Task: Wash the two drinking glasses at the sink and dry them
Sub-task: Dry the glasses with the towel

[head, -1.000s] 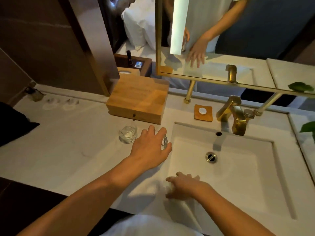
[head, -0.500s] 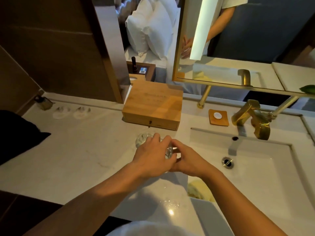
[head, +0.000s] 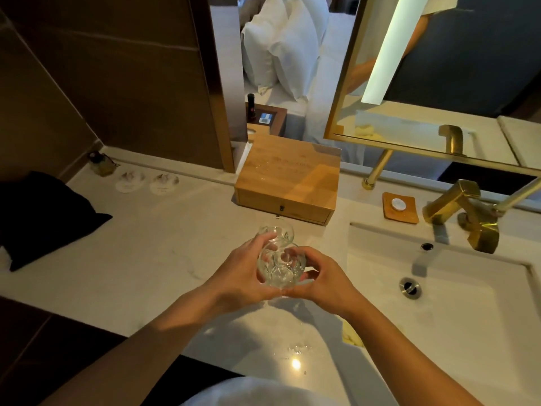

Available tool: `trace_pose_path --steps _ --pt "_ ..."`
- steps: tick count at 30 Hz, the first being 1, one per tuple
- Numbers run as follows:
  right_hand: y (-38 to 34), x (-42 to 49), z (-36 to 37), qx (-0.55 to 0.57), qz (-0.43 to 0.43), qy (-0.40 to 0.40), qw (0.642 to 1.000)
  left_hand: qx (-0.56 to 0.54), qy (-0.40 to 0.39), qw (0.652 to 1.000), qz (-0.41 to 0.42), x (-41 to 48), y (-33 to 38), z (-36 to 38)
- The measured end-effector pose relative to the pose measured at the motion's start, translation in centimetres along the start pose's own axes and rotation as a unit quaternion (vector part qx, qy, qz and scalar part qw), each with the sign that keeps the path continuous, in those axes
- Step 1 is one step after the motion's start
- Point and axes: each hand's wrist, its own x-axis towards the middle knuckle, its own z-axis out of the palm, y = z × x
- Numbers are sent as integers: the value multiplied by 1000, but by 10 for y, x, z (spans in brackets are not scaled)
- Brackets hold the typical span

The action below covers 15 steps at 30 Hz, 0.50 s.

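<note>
Carry the held glass over the sink before any water runs.

You cup one drinking glass [head: 281,266] in the air just left of the sink [head: 474,323]. Your left hand [head: 241,278] curls round its left side and your right hand [head: 328,284] round its right, fingers closing in under the base. The second glass [head: 278,230] stands on the counter left of the sink, level with its back edge. I cannot tell whether your left fingertips touch it. Lift clear of that glass first so the two do not knock. Then move right until you are over the sink, under the faucet [head: 468,221]. Grip the wall rather than the rim, since wet glass probably slips.
</note>
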Motion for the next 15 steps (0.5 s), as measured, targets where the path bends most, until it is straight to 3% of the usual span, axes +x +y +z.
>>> trace_pose_path --steps 3,9,15 --pt "2 0 10 5 9 -2 1000 -78 35 996 -2 -9 -12 4" --pt "14 2 32 -41 1 7 999 -123 69 990 -26 -19 -45 20" --pt "25 10 49 -93 9 36 995 -97 95 990 -42 -15 -63 30"
